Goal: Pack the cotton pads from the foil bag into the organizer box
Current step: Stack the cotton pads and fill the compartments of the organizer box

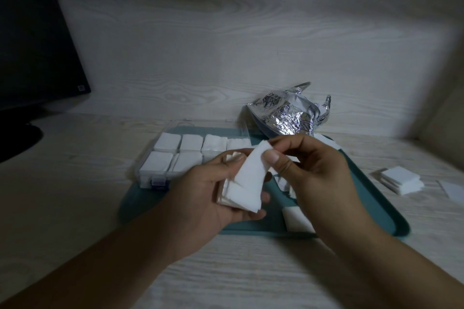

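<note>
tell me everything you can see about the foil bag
The foil bag is crinkled shiny silver with dark blue printed outlines. It looks torn open at the top, with ragged flaps sticking up. It slumps at the far edge of the teal tray, right of the organizer box. No hand touches it.

Two bare forearms enter from the lower edge of the head view. Left hand (213, 190) and right hand (313, 170): no gloves, rings or wristbands visible. No sleeve reaches either visible forearm. Fingernails are short and unpainted, as far as the dim light allows. The right thumbnail faces the camera, broad and rounded.
</note>
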